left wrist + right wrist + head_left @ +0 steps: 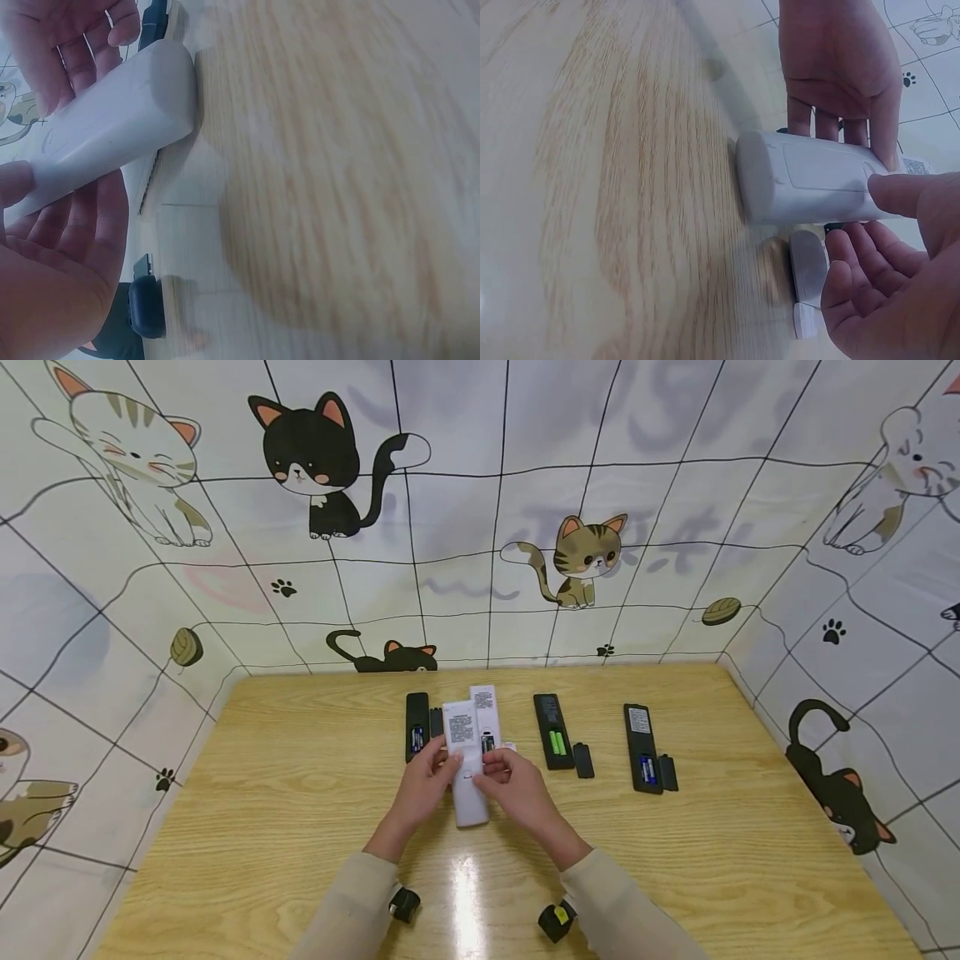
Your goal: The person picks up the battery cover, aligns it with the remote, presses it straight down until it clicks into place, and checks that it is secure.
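Note:
Both hands hold a white remote control, its back facing up with a printed label and a battery cover fitted in place. My left hand grips the remote's left side, thumb on top and fingers beneath. On the other side, my right hand has its thumb on the battery cover and its fingers curled at the remote's edge. Partly hidden behind it lies a second white remote with batteries showing in its uncovered compartment. A small white cover lies beside that one.
Left of the hands lies a black remote with its cover. To the right are a black remote with green batteries, its cover, another black remote and its cover. Cat-print cloth walls enclose the wooden table.

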Available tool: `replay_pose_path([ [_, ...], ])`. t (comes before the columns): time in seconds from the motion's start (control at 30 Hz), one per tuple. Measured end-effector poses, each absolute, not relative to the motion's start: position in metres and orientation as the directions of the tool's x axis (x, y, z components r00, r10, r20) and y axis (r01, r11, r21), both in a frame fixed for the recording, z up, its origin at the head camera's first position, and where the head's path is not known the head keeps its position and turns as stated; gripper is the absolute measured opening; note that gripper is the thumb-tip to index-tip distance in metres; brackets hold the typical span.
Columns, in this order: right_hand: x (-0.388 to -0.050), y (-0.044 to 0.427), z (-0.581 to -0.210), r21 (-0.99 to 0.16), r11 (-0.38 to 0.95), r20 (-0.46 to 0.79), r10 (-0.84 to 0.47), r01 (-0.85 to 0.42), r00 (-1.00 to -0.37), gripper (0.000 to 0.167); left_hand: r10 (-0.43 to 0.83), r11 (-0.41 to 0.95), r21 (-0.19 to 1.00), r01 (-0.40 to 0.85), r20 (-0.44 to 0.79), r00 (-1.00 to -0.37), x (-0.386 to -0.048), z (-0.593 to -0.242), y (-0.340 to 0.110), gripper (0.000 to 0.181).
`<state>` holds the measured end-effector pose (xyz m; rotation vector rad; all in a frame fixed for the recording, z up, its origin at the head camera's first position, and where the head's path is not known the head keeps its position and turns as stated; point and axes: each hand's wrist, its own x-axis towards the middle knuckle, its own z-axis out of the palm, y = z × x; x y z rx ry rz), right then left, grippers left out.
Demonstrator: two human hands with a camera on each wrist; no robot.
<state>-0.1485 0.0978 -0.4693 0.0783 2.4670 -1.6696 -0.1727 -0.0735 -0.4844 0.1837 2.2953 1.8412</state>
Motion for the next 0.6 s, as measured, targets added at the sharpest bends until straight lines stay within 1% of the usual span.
replay_pose_path([
  [0.27,-0.146,0.105,-0.468,-0.919,0.370,-0.169,-0.051,0.139,-0.984,0.028,0.186,0.235,0.971,-0.041,-0.087,-0.979,-0.171,-0.484,-0.074,0.042],
  [0.6,-0.140,0.113,-0.469,-0.933,0.346,-0.136,-0.090,0.098,-0.987,0.028,0.149,0.246,0.968,-0.044,-0.082,-0.985,-0.173,-0.487,-0.094,0.037],
])
